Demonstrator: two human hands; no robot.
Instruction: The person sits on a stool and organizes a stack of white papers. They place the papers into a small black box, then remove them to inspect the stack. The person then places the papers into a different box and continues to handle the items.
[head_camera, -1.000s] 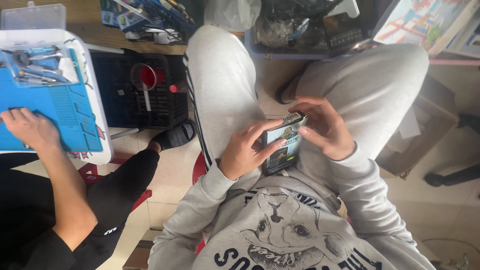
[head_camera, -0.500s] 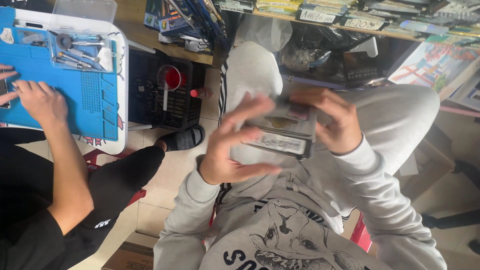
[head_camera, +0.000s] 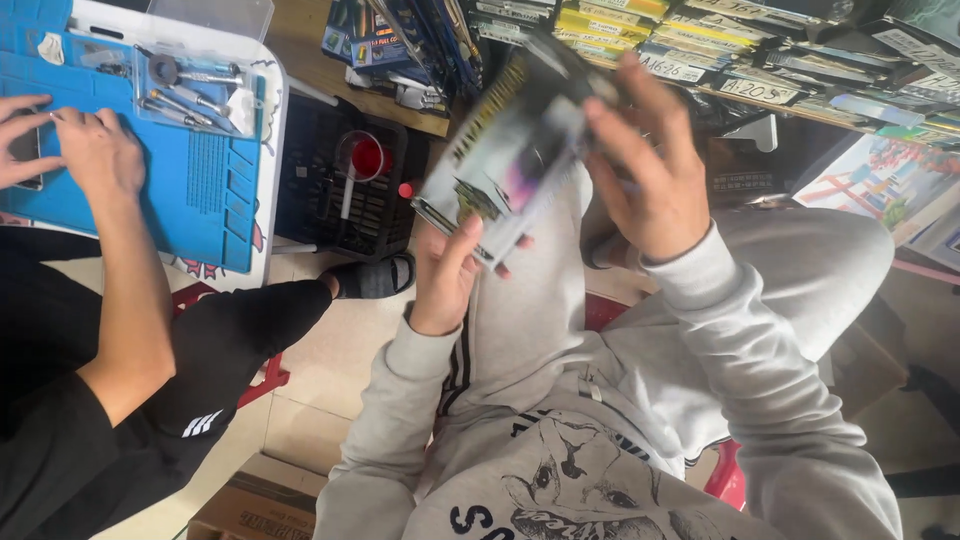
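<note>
The person in grey is holding a flat rectangular package (head_camera: 510, 150), blurred and dark with a pale face and yellow edge, raised above the lap. The left hand (head_camera: 445, 275) is gripping its lower corner; the right hand (head_camera: 650, 170) is clasping its upper end, fingers curled over. Yellow and blue labelled packets (head_camera: 620, 25) are lining the shelf beyond, partly cut off. A co-worker's hand (head_camera: 95, 150) is resting on a blue mat (head_camera: 210, 190) at left, close beside.
</note>
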